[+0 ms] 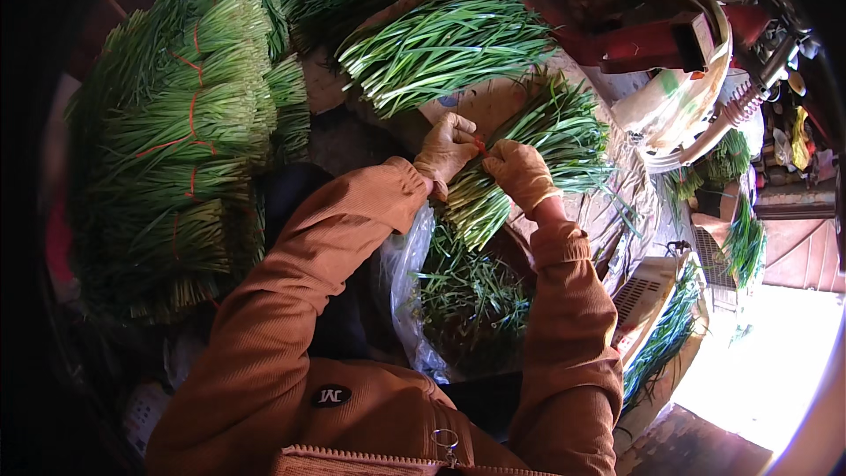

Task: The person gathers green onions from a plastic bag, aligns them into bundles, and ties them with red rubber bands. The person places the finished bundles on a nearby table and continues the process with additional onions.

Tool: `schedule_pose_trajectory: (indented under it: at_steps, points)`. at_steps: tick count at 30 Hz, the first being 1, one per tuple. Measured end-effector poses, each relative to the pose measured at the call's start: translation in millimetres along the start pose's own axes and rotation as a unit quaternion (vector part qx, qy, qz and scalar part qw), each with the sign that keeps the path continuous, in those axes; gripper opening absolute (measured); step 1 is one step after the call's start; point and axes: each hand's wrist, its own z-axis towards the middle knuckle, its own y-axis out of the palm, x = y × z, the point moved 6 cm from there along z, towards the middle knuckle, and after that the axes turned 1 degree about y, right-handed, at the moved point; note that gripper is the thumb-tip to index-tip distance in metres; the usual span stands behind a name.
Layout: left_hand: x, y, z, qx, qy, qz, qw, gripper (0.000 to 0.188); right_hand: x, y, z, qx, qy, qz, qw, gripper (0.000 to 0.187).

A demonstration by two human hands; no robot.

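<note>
Both my hands wear tan gloves and meet over a bundle of long green stalks (538,154) lying across my lap area. My left hand (445,152) pinches a thin red band (478,145) at the bundle's middle. My right hand (520,174) grips the same bundle from the right, its fingers closed around the stalks next to the band. The bundle's cut ends point down toward me and its leafy tips fan out to the upper right.
A tall stack of tied green bundles (185,123) fills the left. A loose heap of stalks (441,44) lies behind my hands. A clear plastic bag of trimmings (458,300) sits below. White crates (648,295) and a sack (679,97) stand at right.
</note>
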Motion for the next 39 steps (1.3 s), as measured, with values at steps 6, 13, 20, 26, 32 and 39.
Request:
schedule_pose_trajectory:
  at_steps: [6, 13, 20, 26, 32, 39]
  points:
    - [12, 5, -7, 0.016, 0.04, 0.073, 0.996, 0.039, 3, 2, 1, -0.004, 0.003, -0.003, 1.0, 0.024]
    - [35, 11, -13, -0.012, 0.138, 0.189, 0.972, 0.041, 7, 2, 3, -0.032, 0.015, -0.009, 0.999, 0.027]
    - [46, 19, -21, -0.056, 0.152, 0.22, 0.962, 0.037, 6, 3, 4, -0.044, 0.022, -0.003, 0.999, 0.029]
    - [48, 22, -22, -0.07, 0.162, 0.267, 0.947, 0.037, 8, 3, 1, -0.008, 0.013, -0.007, 1.0, 0.028]
    - [24, 12, -14, -0.104, -0.089, 0.054, 0.989, 0.038, 9, 2, -1, -0.005, 0.022, 0.006, 1.0, 0.028]
    - [21, 11, -14, -0.146, -0.086, -0.008, 0.986, 0.018, 10, 3, 0, 0.005, 0.02, -0.001, 1.0, 0.027]
